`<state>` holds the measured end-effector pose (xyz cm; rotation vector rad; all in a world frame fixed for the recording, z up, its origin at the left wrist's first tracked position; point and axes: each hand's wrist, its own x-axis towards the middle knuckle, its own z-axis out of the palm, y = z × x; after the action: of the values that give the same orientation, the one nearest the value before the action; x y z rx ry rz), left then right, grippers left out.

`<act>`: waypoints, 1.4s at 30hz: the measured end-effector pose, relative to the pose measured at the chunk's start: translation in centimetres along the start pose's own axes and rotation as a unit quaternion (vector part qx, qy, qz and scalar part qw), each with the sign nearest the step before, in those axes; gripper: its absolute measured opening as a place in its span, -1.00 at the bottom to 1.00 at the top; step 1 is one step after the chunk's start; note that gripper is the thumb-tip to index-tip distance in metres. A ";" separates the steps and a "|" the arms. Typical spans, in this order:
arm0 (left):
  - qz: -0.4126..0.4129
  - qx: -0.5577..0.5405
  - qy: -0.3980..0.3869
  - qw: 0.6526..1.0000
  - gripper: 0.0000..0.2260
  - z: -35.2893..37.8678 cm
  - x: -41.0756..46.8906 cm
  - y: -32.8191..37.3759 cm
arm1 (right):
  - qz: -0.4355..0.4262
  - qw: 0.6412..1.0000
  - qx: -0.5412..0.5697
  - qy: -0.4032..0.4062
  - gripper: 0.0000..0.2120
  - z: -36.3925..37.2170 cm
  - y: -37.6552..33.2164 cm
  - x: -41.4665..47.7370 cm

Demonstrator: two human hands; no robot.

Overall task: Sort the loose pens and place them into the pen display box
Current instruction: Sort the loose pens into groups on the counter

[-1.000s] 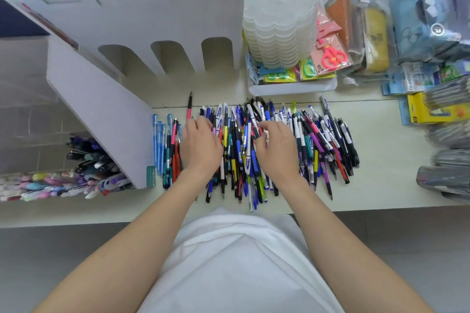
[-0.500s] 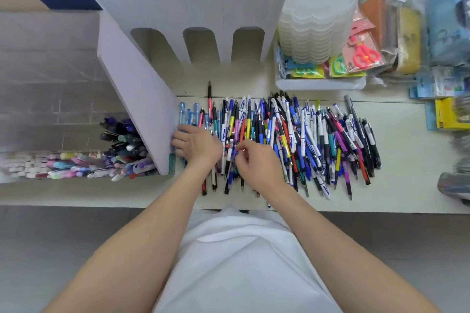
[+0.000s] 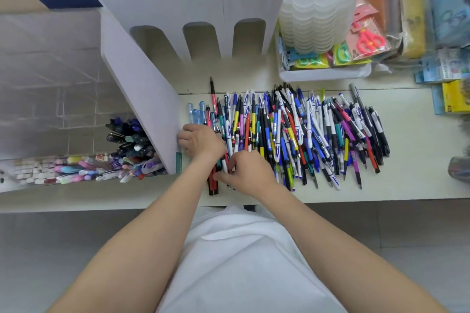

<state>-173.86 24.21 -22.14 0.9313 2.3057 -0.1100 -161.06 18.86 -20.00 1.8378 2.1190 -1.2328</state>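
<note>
A broad pile of loose pens (image 3: 292, 132) in many colours lies side by side on the pale counter (image 3: 412, 160). The white pen display box (image 3: 203, 2) with three arched slots stands behind it, and its slanted side panel (image 3: 137, 89) reaches the pile's left end. My left hand (image 3: 201, 143) sits on the leftmost pens beside that panel, fingers curled down around a few of them. Just right of it and nearer me, my right hand (image 3: 245, 173) pinches the lower ends of some pens. Red and black pens (image 3: 212, 185) stick out below both hands.
A clear case (image 3: 50, 84) at the left holds dark and pastel pens (image 3: 101, 165). A stack of translucent trays (image 3: 320, 7) stands in a white tray (image 3: 325, 73) behind the pile. Packaged scissors (image 3: 368, 38) and stationery packs (image 3: 450, 94) crowd the right.
Both hands have moved from the middle of the pile to its left end. The right hand has gone from lying flat on the pens to pinching some.
</note>
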 end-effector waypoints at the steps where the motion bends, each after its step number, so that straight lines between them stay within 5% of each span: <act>1: 0.002 0.012 -0.006 1.000 -0.15 -0.2 0.1 -0.1 | 0.003 1.000 -0.023 -0.020 -0.43 0.5 -0.6 0.1; 7: 0.091 -0.002 -0.035 0.995 -0.45 -0.1 0.8 -1.0 | -0.013 0.990 -0.121 -0.073 -0.56 3.4 -2.9 0.5; 15: 0.070 -0.129 -0.041 0.988 -0.79 -0.8 1.9 -2.5 | 0.074 0.994 0.005 -0.085 -0.72 3.8 -2.5 0.4; 21: 0.040 -0.214 -0.071 0.973 -0.82 -0.8 0.2 -0.8 | 0.031 0.985 0.063 -0.157 -0.58 -1.2 0.0 0.0; 27: 0.054 -0.302 -0.061 0.950 -0.77 -0.5 -2.2 3.1 | 0.031 0.991 0.024 -0.125 -0.66 -6.6 3.2 -1.2; 31: 0.059 -0.342 -0.127 0.929 -0.60 0.4 -4.0 6.4 | 0.089 0.991 -0.052 -0.086 -0.71 -9.1 5.6 -1.7; 37: 0.161 -0.124 -0.096 0.974 -0.64 2.1 -5.2 6.9 | 0.149 0.987 -0.055 -0.021 -0.67 -10.3 7.3 -1.8; 42: 0.249 -0.005 -0.031 0.968 -0.81 1.0 -5.2 6.0 | 0.100 0.995 -0.023 0.023 -0.60 -9.1 6.2 -0.6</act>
<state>-166.61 25.30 -18.99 1.4481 1.9468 0.0841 -151.72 23.58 -16.70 2.0170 1.9108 -1.0984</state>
